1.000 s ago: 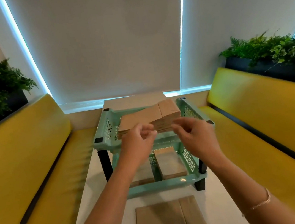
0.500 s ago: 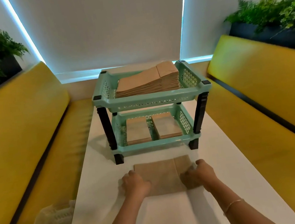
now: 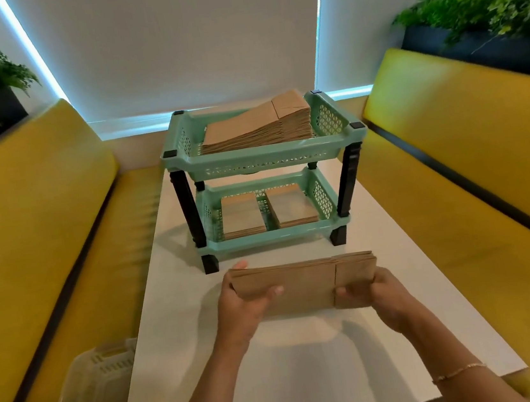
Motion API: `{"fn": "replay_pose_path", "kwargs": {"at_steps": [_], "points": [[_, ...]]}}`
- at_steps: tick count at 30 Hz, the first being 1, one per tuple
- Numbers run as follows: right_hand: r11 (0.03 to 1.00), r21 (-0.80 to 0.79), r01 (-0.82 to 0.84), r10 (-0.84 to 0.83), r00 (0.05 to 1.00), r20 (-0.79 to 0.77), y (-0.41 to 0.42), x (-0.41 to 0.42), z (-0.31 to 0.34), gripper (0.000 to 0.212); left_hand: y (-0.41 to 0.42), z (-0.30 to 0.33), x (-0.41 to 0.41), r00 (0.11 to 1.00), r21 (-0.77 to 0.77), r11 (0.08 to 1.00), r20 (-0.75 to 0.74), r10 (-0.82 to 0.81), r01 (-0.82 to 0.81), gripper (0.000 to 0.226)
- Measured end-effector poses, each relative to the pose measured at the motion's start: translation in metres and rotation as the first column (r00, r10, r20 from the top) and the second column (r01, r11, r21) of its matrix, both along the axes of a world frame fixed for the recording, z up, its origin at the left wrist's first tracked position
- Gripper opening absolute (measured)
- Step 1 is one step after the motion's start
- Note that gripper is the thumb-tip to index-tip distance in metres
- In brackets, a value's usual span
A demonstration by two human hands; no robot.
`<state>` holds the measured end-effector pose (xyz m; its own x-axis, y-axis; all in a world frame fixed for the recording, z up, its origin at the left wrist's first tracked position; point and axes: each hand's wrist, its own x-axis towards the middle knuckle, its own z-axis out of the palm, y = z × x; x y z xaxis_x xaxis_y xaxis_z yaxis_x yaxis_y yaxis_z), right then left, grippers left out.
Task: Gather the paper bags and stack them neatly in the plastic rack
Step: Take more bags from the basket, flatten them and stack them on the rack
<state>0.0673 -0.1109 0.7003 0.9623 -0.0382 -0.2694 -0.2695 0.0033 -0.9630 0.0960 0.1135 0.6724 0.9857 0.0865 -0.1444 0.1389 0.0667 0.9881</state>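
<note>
- Head view: left hand (image 3: 240, 307) and right hand (image 3: 373, 292) pinch opposite ends of paper bags (image 3: 304, 284), long axis crosswise.
- Plastic rack (image 3: 264, 154) straight ahead, beyond; both hands equally near.

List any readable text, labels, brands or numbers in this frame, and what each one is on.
None can be read.
Bags held by both hands: plain brown paper, no print showing.
Rack: plain green plastic, no label showing.
Bags in the rack's top tray and bottom tray: plain.
Clear bin at lower left: blurred, no text visible.
</note>
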Motion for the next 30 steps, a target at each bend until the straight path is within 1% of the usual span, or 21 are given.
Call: {"fn": "replay_pose_path", "kwargs": {"at_steps": [2, 3, 5, 7, 10, 13, 15, 17, 19, 21, 23, 24, 26, 27, 28, 30], "points": [[0.998, 0.001, 0.065, -0.065, 0.996, 0.054, 0.003, -0.002, 0.001, 0.034, 0.001, 0.003, -0.003, 0.998, -0.003, 1.0, 0.07, -0.005, 0.005, 0.068], [0.994, -0.006, 0.109, -0.108, 0.992, 0.062, 0.005, -0.004, -0.003, 0.035, 0.0, 0.0, -0.004, 0.998, 0.016, 1.0, 0.065, -0.002, 0.001, 0.068], [0.983, -0.027, 0.18, -0.178, 0.982, 0.06, 0.01, -0.008, -0.015, 0.037, -0.002, -0.011, -0.008, 1.0, 0.07, 0.998, 0.012, -0.006, 0.005, 0.066], [0.977, -0.054, 0.208, -0.205, 0.977, 0.056, 0.016, -0.011, -0.026, 0.041, -0.005, -0.024, -0.012, 0.998, 0.104, 0.994, -0.042, -0.035, 0.04, 0.063], [0.966, -0.063, 0.249, -0.246, 0.968, 0.048, 0.02, -0.009, -0.029, 0.038, -0.007, -0.032, -0.012, 0.996, 0.17, 0.983, -0.08, -0.049, 0.063, 0.06], [0.965, -0.076, 0.249, -0.247, 0.968, 0.042, 0.018, -0.005, -0.029, 0.036, -0.005, -0.03, -0.009, 0.995, 0.239, 0.969, -0.09, -0.039, 0.06, 0.059], [0.964, -0.083, 0.251, -0.248, 0.968, 0.045, 0.017, -0.007, -0.031, 0.034, -0.002, -0.031, -0.009, 0.993, 0.309, 0.947, -0.102, -0.056, 0.085, 0.056], [0.968, -0.108, 0.227, -0.223, 0.974, 0.042, 0.019, -0.011, -0.034, 0.032, 0.003, -0.035, -0.011, 0.986, 0.399, 0.907, -0.138, -0.088, 0.137, 0.049], [0.967, -0.146, 0.207, -0.203, 0.978, 0.043, 0.018, -0.011, -0.032, 0.029, 0.009, -0.032, -0.012, 0.983, 0.419, 0.894, -0.158, -0.098, 0.157, 0.04], [0.963, -0.167, 0.21, -0.202, 0.977, 0.064, 0.014, -0.006, -0.023, 0.022, 0.015, -0.018, -0.008, 0.989, 0.379, 0.917, -0.12, -0.084, 0.124, 0.029], [0.968, -0.126, 0.218, -0.207, 0.974, 0.093, 0.008, -0.002, -0.011, 0.018, 0.02, 0.006, -0.003, 0.997, 0.287, 0.955, -0.049, -0.064, 0.075, 0.023], [0.971, -0.093, 0.218, -0.208, 0.973, 0.102, 0.006, -0.001, -0.006, 0.019, 0.021, 0.021, -0.002, 0.999, 0.212, 0.976, -0.008, -0.041, 0.042, 0.025], [0.982, -0.031, 0.184, -0.18, 0.979, 0.095, 0.007, -0.003, -0.002, 0.022, 0.019, 0.053, -0.002, 0.995, -0.02, 1.0, 0.099, 0.006, -0.004, 0.026], [0.987, -0.013, 0.158, -0.156, 0.984, 0.09, 0.009, -0.005, -0.001, 0.022, 0.016, 0.064, -0.001, 0.988, -0.118, 0.993, 0.151, 0.009, 0.009, 0.026], [0.991, -0.01, 0.133, -0.132, 0.987, 0.091, 0.013, -0.007, -0.001, 0.024, 0.011, 0.074, -0.002, 0.982, -0.181, 0.983, 0.19, -0.005, 0.04, 0.025], [0.995, -0.053, 0.08, -0.074, 0.992, 0.103, 0.023, -0.009, -0.005, 0.032, -0.002, 0.08, -0.007, 0.974, -0.213, 0.971, 0.217, -0.063, 0.11, 0.024]]}}
